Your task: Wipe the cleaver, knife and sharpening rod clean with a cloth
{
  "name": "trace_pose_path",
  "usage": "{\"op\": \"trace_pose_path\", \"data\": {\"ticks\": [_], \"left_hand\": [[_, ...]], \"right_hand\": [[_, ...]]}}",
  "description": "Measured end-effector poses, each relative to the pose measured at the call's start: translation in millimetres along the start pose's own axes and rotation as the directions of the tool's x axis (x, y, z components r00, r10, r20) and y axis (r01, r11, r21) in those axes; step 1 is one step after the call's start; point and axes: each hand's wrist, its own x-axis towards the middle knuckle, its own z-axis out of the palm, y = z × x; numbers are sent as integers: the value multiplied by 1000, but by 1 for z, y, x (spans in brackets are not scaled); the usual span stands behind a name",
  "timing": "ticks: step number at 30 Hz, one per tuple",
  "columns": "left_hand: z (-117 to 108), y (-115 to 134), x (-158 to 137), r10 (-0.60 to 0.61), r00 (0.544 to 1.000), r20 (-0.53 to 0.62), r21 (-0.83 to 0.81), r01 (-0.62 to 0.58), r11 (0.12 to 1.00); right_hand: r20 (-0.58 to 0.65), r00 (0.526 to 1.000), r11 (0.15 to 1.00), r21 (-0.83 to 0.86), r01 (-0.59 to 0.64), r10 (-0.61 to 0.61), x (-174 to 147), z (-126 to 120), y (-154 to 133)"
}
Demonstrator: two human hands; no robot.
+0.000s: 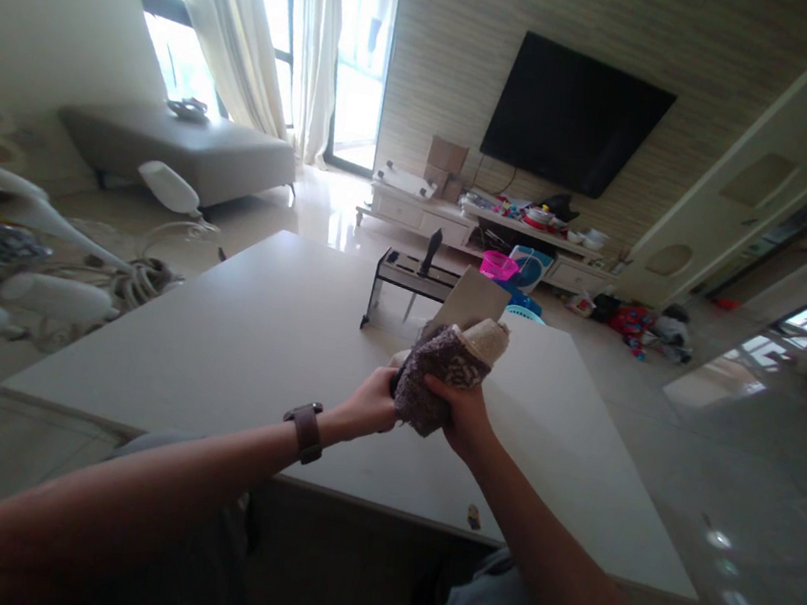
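My left hand (381, 400) is closed round the dark handle of what looks like a cleaver (478, 299). Its broad, flat grey blade points away from me above the table. A brown and cream cloth (430, 377) wraps the lower part of the blade. My right hand (466, 415) grips this cloth from the right, thumb across the front. The fingers behind the cloth are hidden. Just beyond my hands stands a knife block (394, 266) with a dark top and clear sides. One black-handled knife (431, 251) stands upright in it.
The white table (237, 348) reaches out on both sides of my hands. A small yellowish and dark item (474, 516) lies near its front edge. Beyond the far edge are a pink basket (498, 264) and a low cabinet (402, 209). White lamp-like parts (62, 297) with cables sit at left.
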Motion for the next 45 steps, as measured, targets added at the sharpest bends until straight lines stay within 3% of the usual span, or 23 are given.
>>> {"op": "trace_pose_path", "data": {"ticks": [15,30,37,41,45], "left_hand": [[-7,2,-2,-24,998,52,45,21,999],[-26,0,2,-108,992,65,124,99,987],[-46,15,-1,-129,990,47,133,122,984],[-49,23,-4,-182,982,49,94,177,980],[-34,17,-7,-225,971,85,73,219,973]], "right_hand": [[-64,997,991,-133,33,-42,2,-10,0],[33,997,949,-306,76,-69,2,-26,-4],[18,994,896,-432,103,-106,8,-36,-16],[24,999,973,-226,37,-32,9,-34,-21],[9,999,998,40,-44,43,6,-20,-13]]}}
